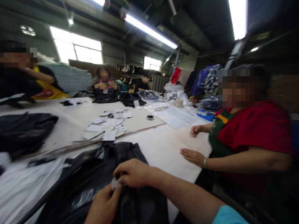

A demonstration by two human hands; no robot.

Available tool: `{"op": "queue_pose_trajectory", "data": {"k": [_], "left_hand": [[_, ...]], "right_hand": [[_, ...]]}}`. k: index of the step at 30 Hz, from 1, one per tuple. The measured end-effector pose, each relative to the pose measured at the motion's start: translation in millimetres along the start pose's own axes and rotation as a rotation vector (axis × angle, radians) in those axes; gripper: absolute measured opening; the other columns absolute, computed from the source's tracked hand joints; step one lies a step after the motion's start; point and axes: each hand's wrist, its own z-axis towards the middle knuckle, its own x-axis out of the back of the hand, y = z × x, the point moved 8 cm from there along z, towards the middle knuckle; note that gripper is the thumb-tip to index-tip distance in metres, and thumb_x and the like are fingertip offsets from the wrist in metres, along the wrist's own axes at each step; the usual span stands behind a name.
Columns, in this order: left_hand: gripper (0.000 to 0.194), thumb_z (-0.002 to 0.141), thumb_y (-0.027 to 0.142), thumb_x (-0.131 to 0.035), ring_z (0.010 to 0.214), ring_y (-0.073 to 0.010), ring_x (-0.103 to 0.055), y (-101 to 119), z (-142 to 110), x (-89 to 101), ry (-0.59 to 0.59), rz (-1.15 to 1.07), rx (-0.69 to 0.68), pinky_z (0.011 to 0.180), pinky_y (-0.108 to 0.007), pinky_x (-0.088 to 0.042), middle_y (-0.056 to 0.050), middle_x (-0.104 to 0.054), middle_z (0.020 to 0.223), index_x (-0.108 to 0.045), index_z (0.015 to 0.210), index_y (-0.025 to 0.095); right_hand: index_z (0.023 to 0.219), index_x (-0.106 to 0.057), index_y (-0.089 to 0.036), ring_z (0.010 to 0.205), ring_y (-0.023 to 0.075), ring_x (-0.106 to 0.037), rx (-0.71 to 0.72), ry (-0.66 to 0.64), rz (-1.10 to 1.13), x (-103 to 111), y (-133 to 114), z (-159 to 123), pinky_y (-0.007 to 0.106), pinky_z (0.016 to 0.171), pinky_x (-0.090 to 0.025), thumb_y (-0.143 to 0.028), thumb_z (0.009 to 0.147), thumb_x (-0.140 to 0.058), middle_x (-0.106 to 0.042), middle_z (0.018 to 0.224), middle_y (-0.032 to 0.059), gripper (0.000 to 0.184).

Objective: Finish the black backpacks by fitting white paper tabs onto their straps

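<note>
Head | left hand (104, 200), right hand (134, 173) pinch pale piece (114, 183) | black material (87, 174) borders white tabletop (161, 151)

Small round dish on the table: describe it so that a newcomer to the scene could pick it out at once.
Find the big pale worktable and, on it, the scattered white cards. Just right of them in the view sits the small round dish. It is pale-rimmed with something black inside, whereas the cards are flat and straight-edged.
</note>
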Motion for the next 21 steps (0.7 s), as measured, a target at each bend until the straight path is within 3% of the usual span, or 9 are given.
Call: {"op": "queue_pose_trajectory", "data": {"k": [2, 5, 14, 21], "left_hand": [[0.036, 0.085, 0.046, -0.047, 0.080, -0.0272, -0.066, -2.8, -0.3, -1.8, -0.012, -0.102, -0.022, 0.068, -0.031, -0.049, -0.003, -0.073, 0.077, -0.070, 0.075, 0.019], [0.040, 0.086, 0.047, -0.046, 0.073, -0.0236, -0.063, -6.2, -1.7, -0.8, 0.004, -0.175, -0.005, 0.063, -0.028, -0.045, -0.004, -0.072, 0.075, -0.069, 0.074, 0.016], [0.033, 0.089, 0.041, -0.048, 0.080, -0.0219, -0.064, -0.7, -8.1, 0.5, -0.012, -0.258, -0.057, 0.071, -0.028, -0.046, -0.002, -0.074, 0.084, -0.071, 0.086, 0.016], [0.023, 0.086, 0.035, -0.054, 0.081, -0.0219, -0.065, -2.1, -6.9, 1.3, 0.046, -0.247, -0.073, 0.073, -0.028, -0.046, -0.003, -0.073, 0.086, -0.068, 0.089, 0.017]], "right_hand": [[0.099, -0.069, -0.020, 0.081, 0.0139, -0.064, -0.085, 0.057, 0.019, 3.2, 5.3, -3.2, 0.020, 0.073, -0.045, -0.019, 0.077, -0.059, -0.071, 0.088, 0.0009, 0.024], [0.086, -0.070, -0.020, 0.075, 0.0132, -0.062, -0.105, 0.064, 0.012, 2.3, 6.7, -5.5, 0.021, 0.068, -0.043, -0.018, 0.077, -0.060, -0.070, 0.081, 0.0001, 0.014], [0.079, -0.070, -0.018, 0.071, 0.0116, -0.060, -0.138, 0.045, 0.024, 1.4, 6.8, -5.7, 0.021, 0.064, -0.040, -0.016, 0.076, -0.056, -0.069, 0.075, -0.0007, 0.014], [0.076, -0.071, -0.016, 0.062, 0.0093, -0.058, -0.172, -0.001, 0.086, 2.0, 11.7, -1.4, 0.018, 0.059, -0.040, -0.013, 0.071, -0.056, -0.066, 0.068, -0.0019, 0.017]]}}
